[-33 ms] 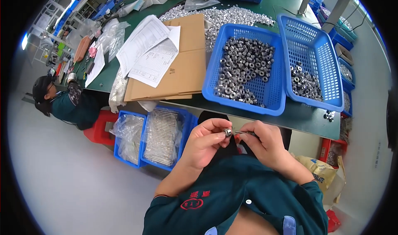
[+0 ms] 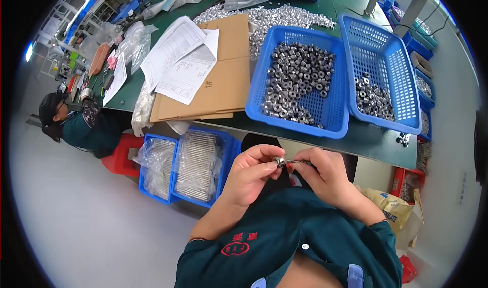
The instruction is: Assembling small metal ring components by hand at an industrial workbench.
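Only the viewpoint has shifted slightly since the earlier frame; both hands keep their pose. The left hand (image 2: 251,172) pinches a small, shiny, round metal part (image 2: 279,161); the right hand (image 2: 324,172) grips a thin, dark-handled metal tool (image 2: 306,162), tip just beside it. Beyond, two blue perforated plastic baskets (image 2: 333,105) of metal rings (image 2: 300,77) stand on the green table (image 2: 376,147).

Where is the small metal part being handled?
In the head view, just right of centre, the metal part is pinched by the left hand, beside the thin tool in the right hand.
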Tool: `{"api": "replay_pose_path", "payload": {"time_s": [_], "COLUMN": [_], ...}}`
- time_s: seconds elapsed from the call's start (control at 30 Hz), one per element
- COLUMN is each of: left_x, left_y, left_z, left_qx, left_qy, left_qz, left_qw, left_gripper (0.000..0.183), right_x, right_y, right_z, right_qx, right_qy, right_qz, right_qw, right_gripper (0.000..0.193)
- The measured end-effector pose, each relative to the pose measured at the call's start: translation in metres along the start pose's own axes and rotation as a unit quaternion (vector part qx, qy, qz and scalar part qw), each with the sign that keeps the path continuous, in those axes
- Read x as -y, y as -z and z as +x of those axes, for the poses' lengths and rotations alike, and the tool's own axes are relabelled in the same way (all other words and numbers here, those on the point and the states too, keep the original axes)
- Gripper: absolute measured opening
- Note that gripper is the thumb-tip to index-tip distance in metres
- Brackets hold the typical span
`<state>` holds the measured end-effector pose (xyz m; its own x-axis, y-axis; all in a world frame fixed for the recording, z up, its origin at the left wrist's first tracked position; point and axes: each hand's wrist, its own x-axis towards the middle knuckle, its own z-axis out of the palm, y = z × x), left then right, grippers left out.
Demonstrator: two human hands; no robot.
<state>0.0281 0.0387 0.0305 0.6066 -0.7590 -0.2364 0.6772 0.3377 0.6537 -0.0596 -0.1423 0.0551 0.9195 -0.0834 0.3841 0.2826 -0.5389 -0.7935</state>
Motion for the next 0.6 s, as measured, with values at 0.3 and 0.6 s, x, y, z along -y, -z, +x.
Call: {"api": "replay_pose_path", "payload": {"time_s": [0.3, 0.6], "left_x": [0.042, 0.07], "left_y": [-0.023, -0.04], "left_z": [0.004, 0.008], "left_qx": [0.016, 0.012], "left_qy": [0.001, -0.019], "left_qz": [0.117, 0.224], "left_qw": [0.993, 0.974], "left_gripper": [0.023, 0.021], "right_x": [-0.013, -0.031], "right_y": [0.022, 0.014], "right_z": [-0.046, -0.081], "right_qx": [-0.015, -0.079], "right_qy": [0.043, -0.127], "right_qz": [-0.111, 0.049], "right_qw": [0.993, 0.988], "right_gripper": [0.01, 0.011]}}
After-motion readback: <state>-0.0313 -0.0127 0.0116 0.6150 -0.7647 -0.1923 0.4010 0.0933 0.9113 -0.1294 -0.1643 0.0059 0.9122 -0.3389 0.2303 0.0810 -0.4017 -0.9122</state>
